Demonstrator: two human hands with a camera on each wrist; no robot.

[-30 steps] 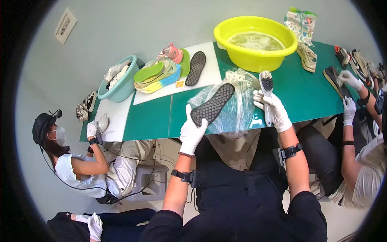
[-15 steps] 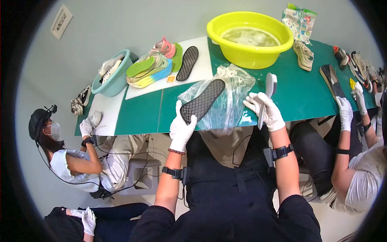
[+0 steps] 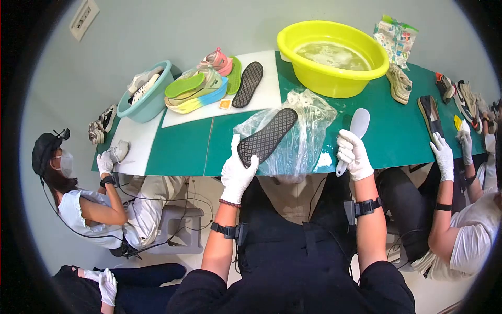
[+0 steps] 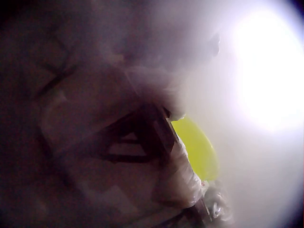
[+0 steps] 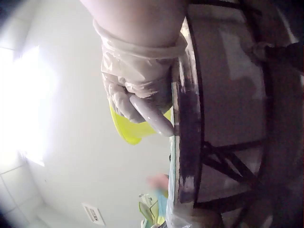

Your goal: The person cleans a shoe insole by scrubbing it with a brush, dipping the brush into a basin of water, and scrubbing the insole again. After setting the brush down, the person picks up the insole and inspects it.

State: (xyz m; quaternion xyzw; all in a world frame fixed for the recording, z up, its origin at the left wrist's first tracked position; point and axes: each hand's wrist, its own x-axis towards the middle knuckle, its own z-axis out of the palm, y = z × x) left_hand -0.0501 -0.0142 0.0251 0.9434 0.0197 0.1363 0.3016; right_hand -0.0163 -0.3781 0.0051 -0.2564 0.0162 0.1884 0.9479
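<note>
In the head view my gloved left hand [image 3: 238, 171] grips the wide end of a black patterned insole [image 3: 267, 137], thumb on its face, tilted above a clear plastic bag [image 3: 312, 123]. My gloved right hand [image 3: 355, 155] has its fingers curled round the handle of a brush [image 3: 360, 122], whose smooth pale back faces up; the bristles are hidden. The right wrist view shows the right hand [image 5: 137, 80] with the light handle end [image 5: 152, 115] sticking out. The left wrist view is dark and blurred, and the insole is hard to make out there.
A yellow basin [image 3: 334, 78] of sudsy water stands at the back. Left are a second insole [image 3: 248, 85], colourful shoe parts [image 3: 196, 97] and a blue basin [image 3: 149, 99] with shoes. A packet [image 3: 396, 42] and shoes [image 3: 399, 83] are at right. People sit on both sides.
The brush has turned from bristles up to its smooth back up, and my right fingers have closed round its handle. My left hand keeps its grip on the insole, with little movement.
</note>
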